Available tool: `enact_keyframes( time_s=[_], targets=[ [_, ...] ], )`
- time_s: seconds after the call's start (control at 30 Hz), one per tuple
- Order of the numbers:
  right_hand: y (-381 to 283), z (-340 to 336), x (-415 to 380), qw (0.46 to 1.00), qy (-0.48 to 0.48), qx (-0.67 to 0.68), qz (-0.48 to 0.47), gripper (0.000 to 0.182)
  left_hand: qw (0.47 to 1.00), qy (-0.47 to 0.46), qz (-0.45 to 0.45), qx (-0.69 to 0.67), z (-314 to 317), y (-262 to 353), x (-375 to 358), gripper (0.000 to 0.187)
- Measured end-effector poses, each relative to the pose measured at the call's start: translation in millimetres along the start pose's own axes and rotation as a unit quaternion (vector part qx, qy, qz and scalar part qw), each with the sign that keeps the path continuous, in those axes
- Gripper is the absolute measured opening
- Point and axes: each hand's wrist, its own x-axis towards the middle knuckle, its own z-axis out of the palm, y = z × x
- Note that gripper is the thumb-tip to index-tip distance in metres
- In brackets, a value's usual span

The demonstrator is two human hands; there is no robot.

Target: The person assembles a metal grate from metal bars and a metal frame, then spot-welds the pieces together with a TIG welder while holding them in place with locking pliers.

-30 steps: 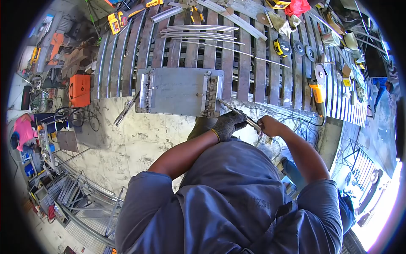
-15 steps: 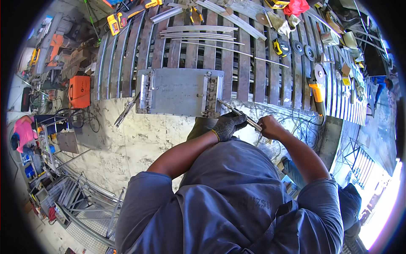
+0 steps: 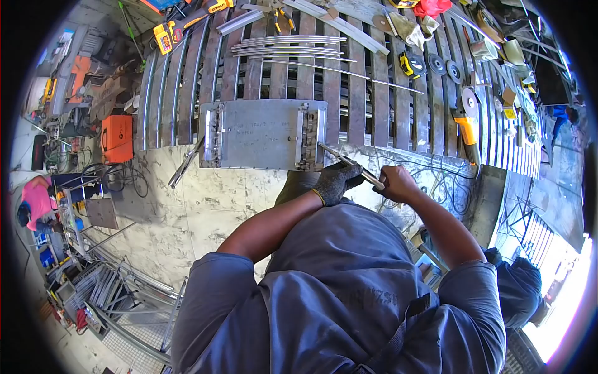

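Note:
My left hand (image 3: 337, 183), in a dark knitted glove, is wrapped round a long silver tool (image 3: 371, 179) that looks like a locking clamp. The tool's far end reaches the right edge of a flat grey metal plate (image 3: 258, 137), near its lower corner. My bare right hand (image 3: 399, 184) is closed at the tool's near end, its fingertips against it. The plate overhangs the front of the slatted bench, with a metal strip along each side and handwriting on its face. Another silver clamp-like tool (image 3: 185, 165) hangs at the plate's left edge.
The slatted metal bench (image 3: 381, 106) carries thin rods (image 3: 289, 43), pliers (image 3: 285, 20), a tape measure (image 3: 412, 64), grinding discs (image 3: 436, 64) and a yellow angle grinder (image 3: 467, 134). An orange case (image 3: 117, 138) stands left. Cables lie on the floor. A person in pink (image 3: 38, 202) is far left.
My right hand has turned slightly and lifted a little at the tool's end. My left hand keeps its grip. Behind my right arm, a person in dark clothing has shifted slightly.

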Motion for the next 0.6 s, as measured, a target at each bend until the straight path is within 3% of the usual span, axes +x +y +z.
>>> enact_keyframes(
  time_s=[0.03, 0.07, 0.13, 0.2, 0.27, 0.3, 0.33, 0.37, 0.4, 0.43, 0.5, 0.53, 0.57, 0.6],
  targets=[
    [2.0, -5.1, 4.4, 1.0, -0.021, 0.001, 0.001, 0.029, 1.0, 0.001, 0.001, 0.005, -0.7, 0.0, 0.8, 0.022],
    [17.6, -6.0, 14.3, 0.993, -0.079, 0.086, -0.026, 0.05, 1.0, -0.003, 0.001, -0.004, -1.1, -0.7, 1.3, 0.023],
    [22.7, -16.2, 18.4, 0.963, -0.164, 0.212, 0.021, 0.071, 1.0, -0.009, 0.003, -0.022, -5.8, -5.1, 6.0, 0.024],
    [20.7, -21.8, 23.2, 0.902, -0.235, 0.361, 0.023, 0.077, 0.946, -0.075, 0.196, 0.248, -24.9, -17.3, 15.9, 0.027],
    [3.0, -26.1, 24.8, 0.892, -0.249, 0.373, 0.059, 0.078, 0.94, -0.085, 0.201, 0.262, -29.5, -19.6, 18.6, 0.03],
    [-20.4, -24.4, 24.5, 0.917, -0.226, 0.314, 0.093, 0.075, 0.981, -0.064, 0.11, 0.145, -22.9, -14.6, 14.4, 0.032],
    [-38.7, -22.0, 26.5, 0.938, -0.201, 0.252, 0.127, 0.074, 0.963, -0.061, 0.125, 0.229, -15.4, -6.9, 8.7, 0.032],
    [-43.1, -15.4, 39.6, 0.941, -0.234, 0.203, 0.136, 0.07, 0.938, -0.056, 0.141, 0.311, -7.5, 1.1, 2.7, 0.032],
    [-37.0, 5.5, 46.5, 0.977, -0.163, 0.102, 0.093, 0.068, 0.783, -0.063, 0.249, 0.566, -1.5, 15.0, -7.6, 0.03],
    [-40.6, 7.9, 46.8, 0.982, -0.151, 0.066, 0.091, 0.068, 0.549, -0.063, 0.331, 0.765, 5.4, 28.8, -19.5, 0.029],
    [-57.9, 1.4, 45.7, 0.983, -0.154, 0.033, 0.093, 0.067, 0.747, 0.01, 0.143, 0.65, 34.1, 59.1, -47.3, 0.024],
    [-72.3, -10.3, 42.0, 0.98, -0.169, 0.035, 0.098, 0.066, 0.821, 0.047, 0.043, 0.568, 45.9, 74.7, -61.6, 0.022],
    [-79.8, -15.7, 39.9, 0.977, -0.184, 0.037, 0.103, 0.065, 0.73, 0.035, 0.286, 0.619, 47.0, 90.9, -76.9, 0.015],
    [-79.6, -13.3, 40.2, 0.979, -0.172, 0.038, 0.103, 0.063, 0.69, 0.077, 0.345, 0.631, 51.4, 111.5, -84.5, 0.015]
  ],
)
